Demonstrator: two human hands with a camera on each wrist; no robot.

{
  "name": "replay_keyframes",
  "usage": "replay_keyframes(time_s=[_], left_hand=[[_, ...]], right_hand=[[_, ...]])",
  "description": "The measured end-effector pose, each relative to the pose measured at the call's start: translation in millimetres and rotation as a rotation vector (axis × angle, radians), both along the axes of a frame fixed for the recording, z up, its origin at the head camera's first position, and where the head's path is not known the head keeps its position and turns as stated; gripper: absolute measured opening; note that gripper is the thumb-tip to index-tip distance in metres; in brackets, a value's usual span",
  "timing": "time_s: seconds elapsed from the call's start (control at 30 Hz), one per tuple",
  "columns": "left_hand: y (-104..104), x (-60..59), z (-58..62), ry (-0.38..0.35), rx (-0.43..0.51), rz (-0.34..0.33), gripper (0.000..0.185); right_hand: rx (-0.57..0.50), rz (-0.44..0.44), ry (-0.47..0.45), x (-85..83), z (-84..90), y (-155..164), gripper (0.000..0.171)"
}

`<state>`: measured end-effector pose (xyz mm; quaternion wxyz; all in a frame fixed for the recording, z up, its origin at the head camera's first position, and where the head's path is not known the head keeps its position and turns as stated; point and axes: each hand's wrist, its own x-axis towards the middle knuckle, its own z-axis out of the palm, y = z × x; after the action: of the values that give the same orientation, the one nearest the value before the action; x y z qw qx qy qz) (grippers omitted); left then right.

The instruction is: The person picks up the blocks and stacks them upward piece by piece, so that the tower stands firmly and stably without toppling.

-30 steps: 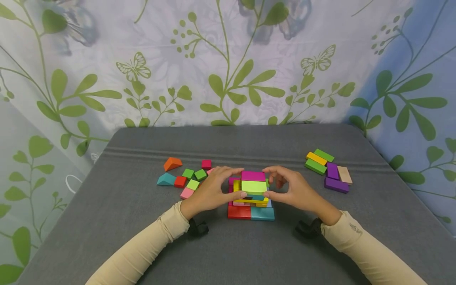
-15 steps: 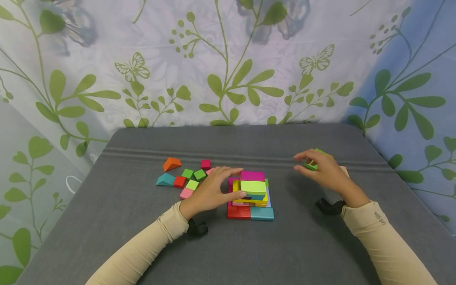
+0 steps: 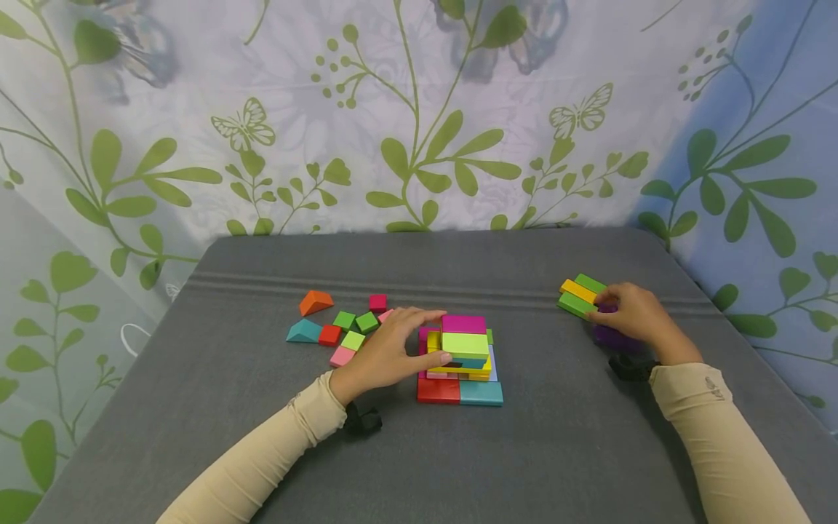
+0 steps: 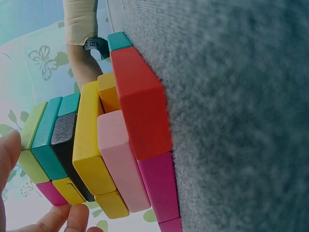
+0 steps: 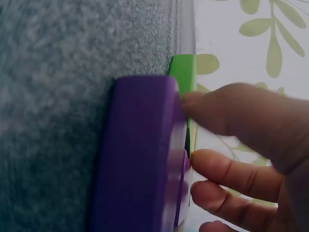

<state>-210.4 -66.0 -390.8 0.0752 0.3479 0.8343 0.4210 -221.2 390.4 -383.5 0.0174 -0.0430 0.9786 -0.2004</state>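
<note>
Purple wooden block (image 3: 612, 336) at three o'clock on the grey tabletop (image 3: 419, 451): my right hand (image 3: 631, 314) has left the stack and curls onto it. Left hand (image 3: 386, 353), fingers relaxed, steadies the multicoloured block stack (image 3: 461, 360) at centre.

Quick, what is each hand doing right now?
Left hand: fingers relaxed, resting against the block stack, steadying it, not gripping.
Right hand: fingers laid over a purple block on the table; whether it is gripped cannot be told.
</note>
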Motion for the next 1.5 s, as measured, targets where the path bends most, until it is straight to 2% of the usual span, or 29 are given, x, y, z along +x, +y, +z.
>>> replay_keyframes(time_s=[0.23,0.43,0.67,0.8,1.07,1.23,1.33,1.5], left_hand=[[-0.9,-1.0,-0.4,0.005,0.002,0.0,0.069],[-0.2,-0.9,0.3,-0.007,0.001,-0.004,0.069],[-0.3,-1.2,-0.1,-0.004,0.001,-0.007,0.069],[0.1,-1.4,-0.8,-0.004,0.001,-0.009,0.069],[0.0,-1.1,-0.3,-0.015,0.004,-0.011,0.07],[0.1,-1.3,-0.8,-0.021,0.013,-0.015,0.069],[-0.1,-1.2,-1.4,-0.022,0.017,-0.016,0.069],[-0.3,-1.2,-1.5,-0.022,0.015,-0.015,0.069]], right_hand=[[0.013,0.01,0.023,-2.1,-3.6,-5.5,0.041],[-0.039,0.008,0.021,-0.3,1.6,-18.2,0.041],[-0.159,0.045,0.142,6.4,9.9,-47.1,0.032],[-0.28,0.081,0.225,13.6,14.2,-68.2,0.025],[-0.516,0.221,0.287,21.5,17.8,-100.4,0.032],[-0.648,0.336,0.268,20.4,16.4,-117.3,0.03],[-0.67,0.382,0.243,19.9,14.5,-126.6,0.029],[-0.634,0.443,0.23,19.3,11.5,-139.3,0.029]])
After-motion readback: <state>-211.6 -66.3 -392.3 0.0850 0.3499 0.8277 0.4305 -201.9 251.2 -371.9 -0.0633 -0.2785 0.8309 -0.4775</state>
